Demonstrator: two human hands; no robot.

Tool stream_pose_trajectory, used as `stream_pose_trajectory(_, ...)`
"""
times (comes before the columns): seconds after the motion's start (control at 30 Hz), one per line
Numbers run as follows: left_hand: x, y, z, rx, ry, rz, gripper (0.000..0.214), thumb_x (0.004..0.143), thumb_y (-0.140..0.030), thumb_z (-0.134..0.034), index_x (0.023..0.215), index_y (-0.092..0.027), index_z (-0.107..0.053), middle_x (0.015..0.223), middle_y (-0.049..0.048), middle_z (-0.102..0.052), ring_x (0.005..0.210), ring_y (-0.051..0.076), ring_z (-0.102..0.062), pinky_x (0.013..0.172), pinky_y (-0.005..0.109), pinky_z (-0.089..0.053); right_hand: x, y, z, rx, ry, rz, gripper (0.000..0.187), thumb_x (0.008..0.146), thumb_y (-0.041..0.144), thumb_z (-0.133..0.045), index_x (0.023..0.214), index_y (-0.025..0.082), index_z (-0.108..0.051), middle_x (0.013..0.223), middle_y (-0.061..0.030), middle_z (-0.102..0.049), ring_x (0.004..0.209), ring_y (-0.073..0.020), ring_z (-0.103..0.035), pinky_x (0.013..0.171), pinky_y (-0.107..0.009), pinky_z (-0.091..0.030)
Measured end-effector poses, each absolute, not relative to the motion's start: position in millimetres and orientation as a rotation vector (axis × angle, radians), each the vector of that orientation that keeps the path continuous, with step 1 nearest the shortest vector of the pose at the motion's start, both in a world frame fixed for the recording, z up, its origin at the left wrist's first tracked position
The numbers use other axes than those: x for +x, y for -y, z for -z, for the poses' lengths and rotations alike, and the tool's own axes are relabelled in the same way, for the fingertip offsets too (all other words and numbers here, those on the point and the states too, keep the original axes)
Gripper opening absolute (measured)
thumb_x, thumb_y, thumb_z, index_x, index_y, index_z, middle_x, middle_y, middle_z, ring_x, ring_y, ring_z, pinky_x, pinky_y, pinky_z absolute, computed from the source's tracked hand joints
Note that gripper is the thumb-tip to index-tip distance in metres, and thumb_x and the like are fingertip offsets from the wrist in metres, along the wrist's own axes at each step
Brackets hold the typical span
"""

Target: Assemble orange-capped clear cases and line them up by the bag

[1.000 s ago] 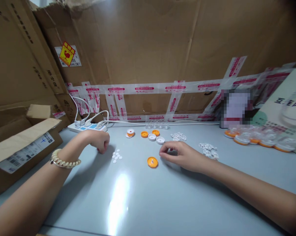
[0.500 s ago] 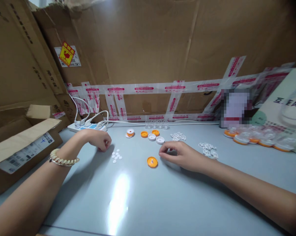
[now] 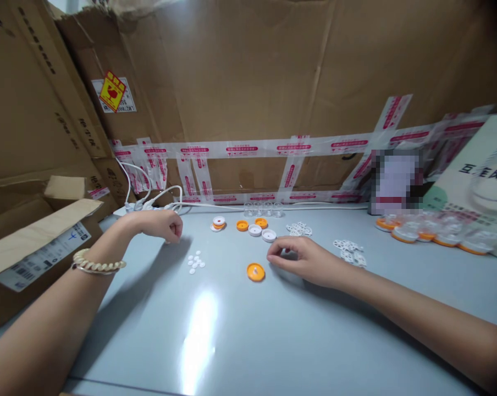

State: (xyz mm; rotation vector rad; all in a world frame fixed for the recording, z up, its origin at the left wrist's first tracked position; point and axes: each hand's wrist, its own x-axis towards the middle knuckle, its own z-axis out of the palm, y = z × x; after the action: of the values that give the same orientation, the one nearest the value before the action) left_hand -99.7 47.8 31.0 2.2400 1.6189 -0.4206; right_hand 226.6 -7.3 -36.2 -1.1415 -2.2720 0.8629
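Note:
My left hand [image 3: 163, 224] is raised over the table at the left, its fingers curled inward. A small pale bit shows under those fingers, but I cannot make out what it is. My right hand [image 3: 293, 254] rests on the table with thumb and index finger bent together at the tips, and nothing shows between them. Just left of these fingertips lies an orange round dish [image 3: 255, 272] with a small pale peg at its centre. Several small white discs [image 3: 196, 262] are scattered between the hands.
Behind are orange rings [image 3: 242, 225], white rings [image 3: 269, 235], a small stack [image 3: 218, 223] and clear domes [image 3: 263, 209]. White perforated pieces [image 3: 347, 252] and orange-based clear domes [image 3: 446, 236] lie right. A power strip [image 3: 120, 211] and an open carton [image 3: 38, 247] are left.
My left hand has moved up and slightly left, away from the small white discs. The right hand and the orange dish have stayed in place.

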Motion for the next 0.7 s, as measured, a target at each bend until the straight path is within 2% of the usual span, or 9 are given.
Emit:
stream_pose_trajectory(0.17, -92, -42, -41, 2.256, -1.495, -0.103, 0.011, 0.065, -0.023, -0.053, 0.072, -0.016, -0.058, 0.067, -0.0007, -0.058, 0.061, 0.012, -0.051, 0.055, 0.02, -0.038, 227, 7, 34, -1.157, 2.247, -0.877, 0.015, 0.079, 0.03, -0.051, 0.076, 0.019, -0.062, 0.084, -0.0029, -0.065, 0.081, -0.0174, -0.058, 0.075, -0.032, -0.043)
stream_pose_trajectory(0.3, -71, -37, -40, 2.225, -1.404, -0.477, 0.011, 0.063, -0.021, -0.055, 0.071, -0.014, -0.054, 0.068, -0.0003, -0.057, 0.06, 0.01, -0.05, 0.054, 0.02, -0.038, 225, 9, 32, -1.168, 2.248, -0.897, 0.015, 0.078, 0.031, -0.052, 0.076, 0.02, -0.061, 0.083, -0.0027, -0.065, 0.079, -0.0167, -0.057, 0.072, -0.031, -0.043)
stream_pose_trajectory(0.5, -27, -17, -15, 2.367, -1.33, -0.56, 0.005, 0.06, -0.013, -0.053, 0.065, -0.015, -0.054, 0.064, -0.0007, -0.058, 0.059, 0.011, -0.052, 0.054, 0.02, -0.039, 218, 16, 37, -1.158, 2.277, -0.882, 0.027, 0.07, 0.037, -0.062, 0.091, 0.019, -0.059, 0.091, -0.0047, -0.06, 0.081, -0.017, -0.054, 0.071, -0.03, -0.043)
stream_pose_trajectory(0.7, 9, 8, 8, 2.465, -1.092, -0.469, 0.009, 0.063, -0.007, -0.052, 0.065, -0.016, -0.051, 0.063, -0.0023, -0.056, 0.06, 0.01, -0.052, 0.056, 0.021, -0.04, 213, 18, 48, -1.089, 2.299, -0.821, 0.03, 0.068, 0.03, -0.063, 0.094, 0.018, -0.056, 0.089, -0.0042, -0.055, 0.081, -0.0165, -0.052, 0.074, -0.03, -0.043)
